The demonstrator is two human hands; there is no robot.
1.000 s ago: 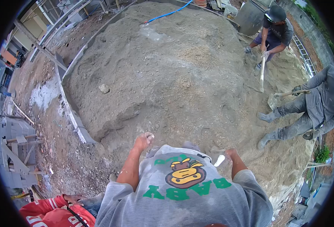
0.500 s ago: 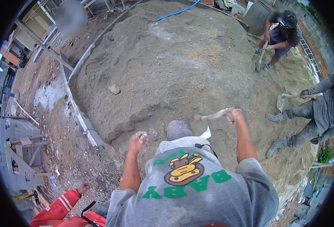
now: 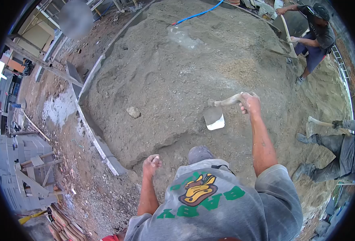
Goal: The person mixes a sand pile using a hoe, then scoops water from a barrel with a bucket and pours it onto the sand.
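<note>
My right hand [image 3: 250, 103] is wrapped round the pale curved handle of a hoe [image 3: 230, 100], out over the sand heap. The hoe's flat metal blade [image 3: 214, 117] hangs from the handle's far end, grey above and bright white along its lower edge. My left hand [image 3: 151, 164] is held low near the front edge of the sand [image 3: 173, 80], its fingers curled in and nothing visible in them. Between my arms is the grey shirt [image 3: 209, 193] with a cartoon print, and a knee shows just beyond it.
A co-worker [image 3: 320, 34] at the upper right grips a long-handled tool. Another person [image 3: 338, 148] at the right edge holds a shovel. A stone [image 3: 133, 112] and a blue hose [image 3: 197, 15] lie on the sand. A low border [image 3: 91, 132] runs along the left, beside stacked blocks [image 3: 8, 172].
My right hand has moved slightly forward with the hoe, and the blade shows more fully. My left fingers have curled in. The upper-right co-worker's tool has gone up. The red-sleeved person has mostly left view.
</note>
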